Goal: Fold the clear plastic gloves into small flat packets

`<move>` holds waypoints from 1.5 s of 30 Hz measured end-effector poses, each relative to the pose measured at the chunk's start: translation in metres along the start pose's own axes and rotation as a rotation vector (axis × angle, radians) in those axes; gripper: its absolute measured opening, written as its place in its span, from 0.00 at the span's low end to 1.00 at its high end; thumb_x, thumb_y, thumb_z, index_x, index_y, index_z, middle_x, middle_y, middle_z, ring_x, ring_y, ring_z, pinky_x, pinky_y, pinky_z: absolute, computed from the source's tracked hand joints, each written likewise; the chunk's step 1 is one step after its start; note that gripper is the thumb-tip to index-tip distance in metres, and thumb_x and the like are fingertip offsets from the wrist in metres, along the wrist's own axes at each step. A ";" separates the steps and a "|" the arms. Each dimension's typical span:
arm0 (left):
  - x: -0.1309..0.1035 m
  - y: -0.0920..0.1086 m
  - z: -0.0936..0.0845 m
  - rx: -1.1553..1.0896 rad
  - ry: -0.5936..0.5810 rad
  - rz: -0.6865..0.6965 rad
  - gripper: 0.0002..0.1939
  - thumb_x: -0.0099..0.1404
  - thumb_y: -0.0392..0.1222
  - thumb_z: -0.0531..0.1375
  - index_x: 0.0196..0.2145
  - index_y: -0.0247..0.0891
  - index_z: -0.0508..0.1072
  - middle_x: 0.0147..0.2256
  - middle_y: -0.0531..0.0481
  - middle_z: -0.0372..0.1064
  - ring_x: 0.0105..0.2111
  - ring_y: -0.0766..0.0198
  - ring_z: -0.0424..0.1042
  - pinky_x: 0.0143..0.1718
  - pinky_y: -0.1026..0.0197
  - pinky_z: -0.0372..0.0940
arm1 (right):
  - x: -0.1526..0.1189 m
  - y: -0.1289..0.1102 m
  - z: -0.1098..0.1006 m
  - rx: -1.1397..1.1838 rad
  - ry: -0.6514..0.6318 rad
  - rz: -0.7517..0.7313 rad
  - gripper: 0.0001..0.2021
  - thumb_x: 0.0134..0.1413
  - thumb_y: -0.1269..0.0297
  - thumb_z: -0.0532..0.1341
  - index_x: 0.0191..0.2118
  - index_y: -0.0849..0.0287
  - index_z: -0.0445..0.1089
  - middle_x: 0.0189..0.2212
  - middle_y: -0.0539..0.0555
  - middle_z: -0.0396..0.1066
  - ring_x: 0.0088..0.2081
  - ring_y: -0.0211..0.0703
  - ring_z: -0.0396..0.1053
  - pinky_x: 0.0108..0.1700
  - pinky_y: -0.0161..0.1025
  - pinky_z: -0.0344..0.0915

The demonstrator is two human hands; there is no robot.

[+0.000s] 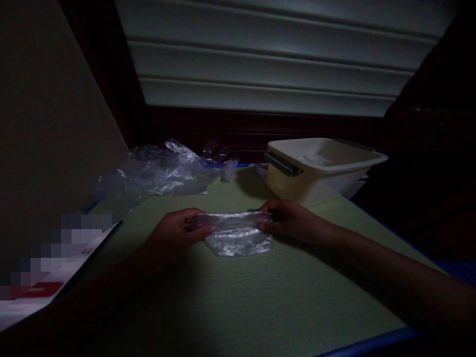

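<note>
A clear plastic bag [240, 235], folded along its upper edge, is stretched between my two hands above the green tabletop [260, 302]. My left hand [180, 228] pinches its left end, thumb in front and fingers behind the film. At the right end, my right hand [286, 219] grips the bag the same way, with fingers seen dimly through the plastic. The bag's lower part hangs loose and wrinkled. The light is dim, and the forearms are mostly in shadow.
Crumpled clear plastic bags [167, 171] lie at the back left. A pale bin [297, 186] with a dark handle clip stands at the back right. Red-and-white printed matter [44, 289] is at the left edge. Behind the table is a slatted panel [260, 74].
</note>
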State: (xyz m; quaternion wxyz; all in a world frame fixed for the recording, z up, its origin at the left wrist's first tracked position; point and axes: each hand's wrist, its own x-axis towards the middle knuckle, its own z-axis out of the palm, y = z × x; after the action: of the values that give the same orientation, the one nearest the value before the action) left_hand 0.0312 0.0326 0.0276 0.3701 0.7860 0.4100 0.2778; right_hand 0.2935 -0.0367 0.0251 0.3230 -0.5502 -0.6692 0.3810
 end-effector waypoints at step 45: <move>-0.027 -0.003 0.006 0.916 -0.095 1.001 0.19 0.71 0.29 0.42 0.44 0.34 0.72 0.43 0.43 0.75 0.44 0.58 0.72 0.50 0.56 0.66 | -0.044 -0.037 0.042 -0.742 -0.350 -0.266 0.39 0.64 0.47 0.50 0.68 0.75 0.43 0.67 0.72 0.37 0.68 0.61 0.37 0.66 0.62 0.41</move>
State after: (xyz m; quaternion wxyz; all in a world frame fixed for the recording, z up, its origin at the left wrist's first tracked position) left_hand 0.0206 0.0091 0.0188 -0.1556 0.9698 0.0561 0.1792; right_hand 0.2477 -0.0906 0.0353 0.0312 -0.4651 -0.8707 0.1568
